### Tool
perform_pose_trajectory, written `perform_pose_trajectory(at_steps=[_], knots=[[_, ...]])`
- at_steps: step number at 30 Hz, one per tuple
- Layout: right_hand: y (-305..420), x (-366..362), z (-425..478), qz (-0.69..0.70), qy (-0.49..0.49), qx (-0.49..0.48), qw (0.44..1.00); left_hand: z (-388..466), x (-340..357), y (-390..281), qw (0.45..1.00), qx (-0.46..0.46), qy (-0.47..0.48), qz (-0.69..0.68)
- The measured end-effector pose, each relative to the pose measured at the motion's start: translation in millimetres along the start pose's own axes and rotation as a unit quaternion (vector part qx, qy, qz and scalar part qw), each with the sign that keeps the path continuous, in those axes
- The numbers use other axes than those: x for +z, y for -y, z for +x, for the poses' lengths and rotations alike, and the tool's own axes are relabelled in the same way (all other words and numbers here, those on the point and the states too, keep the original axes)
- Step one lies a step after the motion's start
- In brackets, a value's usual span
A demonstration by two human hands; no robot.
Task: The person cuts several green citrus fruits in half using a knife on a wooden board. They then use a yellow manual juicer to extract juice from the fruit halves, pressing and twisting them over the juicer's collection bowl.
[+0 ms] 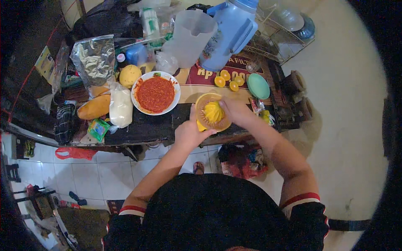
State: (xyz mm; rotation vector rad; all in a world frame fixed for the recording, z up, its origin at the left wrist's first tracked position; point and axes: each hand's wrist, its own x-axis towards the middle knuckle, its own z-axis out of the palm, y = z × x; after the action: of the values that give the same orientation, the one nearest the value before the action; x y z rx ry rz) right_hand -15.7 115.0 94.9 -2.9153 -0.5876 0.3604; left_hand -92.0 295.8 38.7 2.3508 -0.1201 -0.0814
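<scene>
A yellow plastic citrus juicer (214, 113) with a ridged cone is held over the table's front edge. My left hand (189, 133) grips it from the left and front, thumb along the near rim. On the other side my right hand (236, 112) holds the right rim, its fingertips reaching just inside beside the cone; its other fingers are hidden. Behind the juicer lie several cut orange halves (220, 81), flesh side showing. A mint-green plastic dish (258, 86) sits right of them. To the left is a white bowl (134, 98) of red chili paste.
A tall blue thermos jug (228, 34) and a translucent plastic pitcher (191, 39) stand at the back. Left are a papaya (93, 107), a bag of white contents (121, 105) and a round yellow fruit (130, 76). A wire rack (267, 40) is at back right.
</scene>
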Motion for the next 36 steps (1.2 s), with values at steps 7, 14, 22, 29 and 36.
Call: perform_pose_trajectory(at_steps=[7,14,22,29,36], knots=[[22.8,10.2,-7.9,-0.116,-0.112,-0.057,0.985,2.8,2.1,-1.6,1.0,-0.022,0.014,0.002],[-2.9,27.5,4.5,-0.001,-0.095,0.047,0.994,3.6,0.1,-0.4,1.0,-0.014,-0.003,-0.004],[55.0,-2.4,9.8,-0.185,0.013,0.067,0.98,4.6,-0.7,-4.8,1.0,-0.022,0.016,0.007],[24.6,-42.8,15.3,-0.124,0.044,-0.003,0.991,3.8,0.5,-1.3,1.0,-0.01,0.002,-0.005],[9.2,-30.5,16.2,-0.207,0.044,-0.207,0.955,4.3,-1.8,-6.3,0.999,-0.03,0.025,0.005]])
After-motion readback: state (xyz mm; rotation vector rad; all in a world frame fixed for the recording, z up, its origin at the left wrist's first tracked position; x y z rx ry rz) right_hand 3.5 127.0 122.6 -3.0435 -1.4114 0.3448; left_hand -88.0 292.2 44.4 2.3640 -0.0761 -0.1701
